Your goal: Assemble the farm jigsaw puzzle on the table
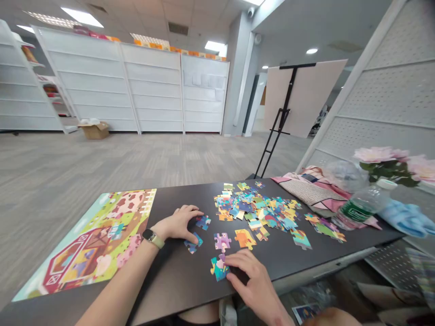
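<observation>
My left hand [179, 222] rests palm down on the dark table, fingers spread. Its fingertips touch a blue puzzle piece [203, 222], and the thumb lies at the edge of another blue piece [193, 243]. Nearer me, my right hand [249, 274] has its thumb and fingers closed at the right edge of a teal and yellow puzzle piece [219, 269]. Just beyond that piece lie a purple piece [222, 242] and an orange piece [245, 238], both flat on the table. A watch is on my left wrist.
A loose heap of puzzle pieces [261, 210] spreads beyond my right hand. At left lies a farm picture sheet [112, 235]. A plastic bottle [362, 203], a pink cloth bag [316, 188], a blue cloth [408, 217] and pink flowers [377, 155] occupy the right end.
</observation>
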The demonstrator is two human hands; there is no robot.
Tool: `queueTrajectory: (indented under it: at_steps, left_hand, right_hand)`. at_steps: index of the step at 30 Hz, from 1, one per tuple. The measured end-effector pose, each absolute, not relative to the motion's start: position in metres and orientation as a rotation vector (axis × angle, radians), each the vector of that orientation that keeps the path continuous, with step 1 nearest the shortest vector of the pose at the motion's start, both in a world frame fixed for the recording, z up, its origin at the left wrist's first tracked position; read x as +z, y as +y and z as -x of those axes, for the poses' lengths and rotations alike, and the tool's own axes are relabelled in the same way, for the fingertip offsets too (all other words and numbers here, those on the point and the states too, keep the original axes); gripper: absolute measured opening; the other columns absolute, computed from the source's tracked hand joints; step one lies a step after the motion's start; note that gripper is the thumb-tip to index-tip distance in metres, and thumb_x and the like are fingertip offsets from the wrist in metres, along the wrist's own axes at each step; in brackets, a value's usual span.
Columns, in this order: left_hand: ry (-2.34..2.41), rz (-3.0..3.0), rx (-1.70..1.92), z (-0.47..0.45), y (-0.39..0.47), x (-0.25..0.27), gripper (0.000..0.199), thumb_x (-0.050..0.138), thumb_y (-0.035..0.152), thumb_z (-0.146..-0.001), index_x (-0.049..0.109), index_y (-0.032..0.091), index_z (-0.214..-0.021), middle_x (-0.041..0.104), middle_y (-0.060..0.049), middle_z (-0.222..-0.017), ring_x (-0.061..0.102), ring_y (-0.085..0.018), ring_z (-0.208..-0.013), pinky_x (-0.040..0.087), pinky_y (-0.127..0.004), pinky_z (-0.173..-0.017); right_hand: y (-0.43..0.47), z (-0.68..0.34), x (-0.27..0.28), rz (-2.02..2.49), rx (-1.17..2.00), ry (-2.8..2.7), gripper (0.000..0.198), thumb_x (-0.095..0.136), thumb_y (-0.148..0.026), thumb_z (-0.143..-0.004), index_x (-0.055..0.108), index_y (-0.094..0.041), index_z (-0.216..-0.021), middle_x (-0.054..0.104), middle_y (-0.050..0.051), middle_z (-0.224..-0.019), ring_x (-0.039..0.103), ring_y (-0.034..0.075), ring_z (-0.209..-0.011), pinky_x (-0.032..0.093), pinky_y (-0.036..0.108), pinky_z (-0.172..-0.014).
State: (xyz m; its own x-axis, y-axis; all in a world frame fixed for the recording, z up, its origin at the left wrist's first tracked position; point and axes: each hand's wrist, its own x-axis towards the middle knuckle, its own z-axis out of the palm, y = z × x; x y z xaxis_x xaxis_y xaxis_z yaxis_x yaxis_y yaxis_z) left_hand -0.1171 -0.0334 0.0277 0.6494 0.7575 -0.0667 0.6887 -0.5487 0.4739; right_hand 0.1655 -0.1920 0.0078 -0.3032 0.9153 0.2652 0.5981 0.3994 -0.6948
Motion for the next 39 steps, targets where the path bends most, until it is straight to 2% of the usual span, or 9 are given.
queueTrajectory:
  at_steps: [5,9,11,16,22,27,31,35,39]
  left_hand:
    - [1.191,-2.386,0.258,0.113,-0.035,0.031,0.053,0.053,0.064,-0.093,0.057,0.033,-0.136,0.051,-0.009,-0.144,0.044,-0.031,-0.133,0.034,-0.053,-0.111]
    - [1.233,-2.381,0.279,0.109,-0.033,0.029,0.047,0.034,0.059,-0.102,0.064,0.032,-0.127,0.055,-0.007,-0.139,0.048,-0.030,-0.128,0.037,-0.053,-0.107]
    - [1.234,-2.393,0.295,0.108,-0.032,0.027,0.047,0.033,0.057,-0.103,0.065,0.032,-0.125,0.057,-0.006,-0.136,0.049,-0.030,-0.125,0.038,-0.052,-0.106]
    - [1.233,-2.421,0.348,0.109,-0.031,0.027,0.038,0.045,0.051,-0.100,0.068,0.025,-0.117,0.061,-0.008,-0.122,0.054,-0.028,-0.116,0.041,-0.045,-0.102]
    - [1.128,-2.396,0.294,0.118,-0.028,0.034,0.020,0.075,0.037,-0.079,0.070,0.020,-0.088,0.065,-0.003,-0.091,0.062,-0.019,-0.083,0.048,-0.028,-0.075]
    - [0.953,-2.370,0.180,0.114,-0.043,0.037,0.036,0.090,0.034,-0.061,0.073,0.023,-0.091,0.065,0.001,-0.084,0.062,-0.018,-0.077,0.047,-0.024,-0.067]
    - [0.846,-2.399,0.142,0.118,-0.056,0.042,0.034,0.086,0.027,-0.064,0.074,0.026,-0.096,0.067,0.001,-0.092,0.063,-0.020,-0.085,0.049,-0.026,-0.075]
    - [0.805,-2.429,0.181,0.125,-0.063,0.047,0.036,0.065,0.005,-0.068,0.072,0.028,-0.095,0.069,0.001,-0.100,0.063,-0.020,-0.097,0.048,-0.029,-0.094]
    - [0.888,-2.447,0.426,0.120,-0.076,0.036,0.036,0.050,0.007,-0.077,0.066,0.026,-0.103,0.066,-0.003,-0.117,0.062,-0.021,-0.110,0.049,-0.033,-0.101]
  right_hand:
    - [-0.190,-0.181,-0.003,1.250,0.708,-1.864,0.020,0.069,-0.034,-0.090,0.076,-0.031,-0.109,0.073,0.006,-0.120,0.067,0.024,-0.110,0.056,0.037,-0.092]
    - [-0.186,-0.193,-0.009,1.242,0.712,-1.765,0.023,0.061,-0.040,-0.094,0.078,-0.027,-0.101,0.073,0.009,-0.119,0.071,0.021,-0.087,0.058,0.032,-0.073]
    - [-0.186,-0.191,-0.006,1.265,0.704,-1.828,0.024,0.064,-0.041,-0.092,0.077,-0.028,-0.106,0.072,0.010,-0.122,0.070,0.023,-0.093,0.058,0.034,-0.076]
    - [-0.189,-0.168,0.005,1.362,0.615,-2.078,0.041,0.074,-0.033,-0.083,0.071,-0.032,-0.123,0.069,0.005,-0.132,0.058,0.028,-0.124,0.045,0.049,-0.109]
    - [-0.188,-0.164,0.005,1.366,0.639,-2.106,0.027,0.071,-0.031,-0.086,0.075,-0.031,-0.112,0.072,0.004,-0.124,0.060,0.026,-0.118,0.050,0.047,-0.104]
    - [-0.185,-0.165,-0.002,1.372,0.603,-2.044,0.024,0.068,-0.030,-0.088,0.074,-0.029,-0.112,0.073,0.005,-0.121,0.063,0.026,-0.117,0.051,0.046,-0.103]
    - [-0.174,-0.170,-0.012,1.394,0.503,-1.934,0.023,0.062,-0.029,-0.091,0.075,-0.026,-0.110,0.072,0.008,-0.122,0.064,0.027,-0.117,0.051,0.049,-0.104]
    - [-0.172,-0.166,-0.012,1.387,0.444,-1.935,0.027,0.057,-0.026,-0.094,0.073,-0.027,-0.115,0.073,0.007,-0.124,0.064,0.025,-0.117,0.053,0.046,-0.103]
    - [-0.191,-0.145,-0.002,1.381,0.433,-2.124,0.029,0.070,-0.026,-0.084,0.074,-0.031,-0.112,0.073,0.002,-0.125,0.064,0.027,-0.117,0.053,0.044,-0.100]
